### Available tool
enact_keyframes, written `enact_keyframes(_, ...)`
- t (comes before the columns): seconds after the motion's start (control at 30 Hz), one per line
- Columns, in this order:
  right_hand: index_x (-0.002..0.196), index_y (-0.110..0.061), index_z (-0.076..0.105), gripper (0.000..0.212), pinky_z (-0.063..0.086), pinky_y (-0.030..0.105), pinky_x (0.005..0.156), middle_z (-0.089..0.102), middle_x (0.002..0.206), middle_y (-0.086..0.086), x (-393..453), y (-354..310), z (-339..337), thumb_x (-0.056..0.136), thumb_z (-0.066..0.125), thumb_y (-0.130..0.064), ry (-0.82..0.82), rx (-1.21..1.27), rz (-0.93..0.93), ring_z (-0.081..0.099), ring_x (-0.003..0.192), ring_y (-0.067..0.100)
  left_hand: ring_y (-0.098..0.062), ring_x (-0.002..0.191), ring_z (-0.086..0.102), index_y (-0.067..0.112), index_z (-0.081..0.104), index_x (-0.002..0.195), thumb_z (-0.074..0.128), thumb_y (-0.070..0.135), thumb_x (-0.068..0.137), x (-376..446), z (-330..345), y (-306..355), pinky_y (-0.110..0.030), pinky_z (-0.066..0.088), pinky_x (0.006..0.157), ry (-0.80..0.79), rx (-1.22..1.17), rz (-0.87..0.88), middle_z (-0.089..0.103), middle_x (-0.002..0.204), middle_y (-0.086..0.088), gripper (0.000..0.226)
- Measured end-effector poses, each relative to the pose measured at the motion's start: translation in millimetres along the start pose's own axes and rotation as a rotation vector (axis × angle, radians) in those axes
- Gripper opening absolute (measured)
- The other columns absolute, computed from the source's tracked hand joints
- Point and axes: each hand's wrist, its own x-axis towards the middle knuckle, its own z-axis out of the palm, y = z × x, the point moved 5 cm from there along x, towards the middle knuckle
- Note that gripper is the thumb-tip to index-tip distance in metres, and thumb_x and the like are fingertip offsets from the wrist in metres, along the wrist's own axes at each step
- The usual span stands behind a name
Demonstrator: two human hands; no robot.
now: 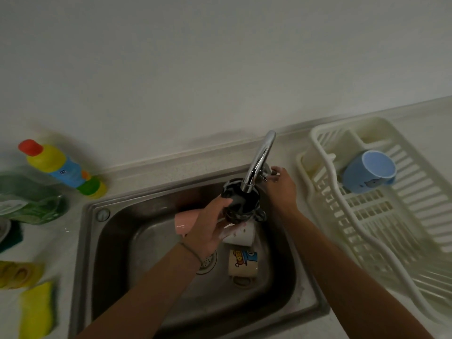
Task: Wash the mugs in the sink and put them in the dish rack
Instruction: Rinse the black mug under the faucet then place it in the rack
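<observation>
My left hand [211,226] grips a black mug [241,204] and holds it up right under the spout of the chrome tap [259,160]. My right hand [281,183] pinches the tap's handle at its base. In the steel sink [110,253] lie a pink mug [186,221], a white mug [241,234] and a beige cartoon mug [243,261] on its side. A blue mug [369,172] lies on its side in the white dish rack [367,228] to the right.
A yellow soap bottle [62,166] with a red cap lies left of the sink, next to a green bag [29,200]. Yellow sponges [36,309] sit at the left front. The sink drain [208,261] is near my left wrist.
</observation>
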Motion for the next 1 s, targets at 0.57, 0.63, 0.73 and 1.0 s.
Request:
enact_keyframes(0.57, 0.117, -0.035, 0.053, 0.040, 0.056, 0.047, 0.092, 0.070, 0.107, -0.006, -22.8, 2.2, 4.5, 0.082, 0.067, -0.047, -0.072, 0.119, -0.018, 0.067, 0.098, 0.017, -0.037, 0.121, 0.063, 0.004, 0.064, 0.126, 0.074, 0.020, 0.081, -9.5, 5.1, -0.2, -0.043, 0.060, 0.085, 0.006, 0.004, 0.015, 0.060, 0.137, -0.024, 0.048)
enact_keyframes(0.63, 0.121, -0.032, 0.053, 0.044, 0.055, 0.048, 0.094, 0.069, 0.109, -0.005, -25.7, 0.3, 3.8, 0.082, 0.064, -0.050, -0.078, 0.105, -0.022, 0.066, 0.100, 0.018, -0.038, 0.122, 0.063, 0.004, 0.063, 0.130, 0.074, 0.019, 0.083, -9.8, 4.3, -0.8, -0.043, 0.060, 0.086, -0.001, 0.002, 0.015, 0.060, 0.138, -0.024, 0.050)
enact_keyframes(0.73, 0.125, -0.030, 0.053, 0.054, 0.055, 0.048, 0.095, 0.068, 0.113, -0.005, -29.9, -1.4, 2.8, 0.077, 0.061, -0.054, -0.086, 0.108, -0.021, 0.065, 0.103, 0.018, -0.038, 0.123, 0.063, 0.004, 0.062, 0.130, 0.073, 0.020, 0.084, -10.2, 3.1, -1.3, -0.043, 0.060, 0.087, 0.004, 0.009, 0.015, 0.061, 0.137, -0.023, 0.050)
enact_keyframes(1.0, 0.130, -0.028, 0.051, 0.045, 0.053, 0.050, 0.097, 0.067, 0.122, 0.000, -32.6, 1.7, 4.9, 0.089, 0.066, -0.037, -0.086, 0.083, -0.025, 0.063, 0.108, 0.020, -0.038, 0.122, 0.062, 0.007, 0.066, 0.119, 0.074, 0.020, 0.080, -11.1, 2.7, -2.1, -0.044, 0.060, 0.087, -0.003, 0.014, 0.005, 0.060, 0.135, -0.023, 0.041)
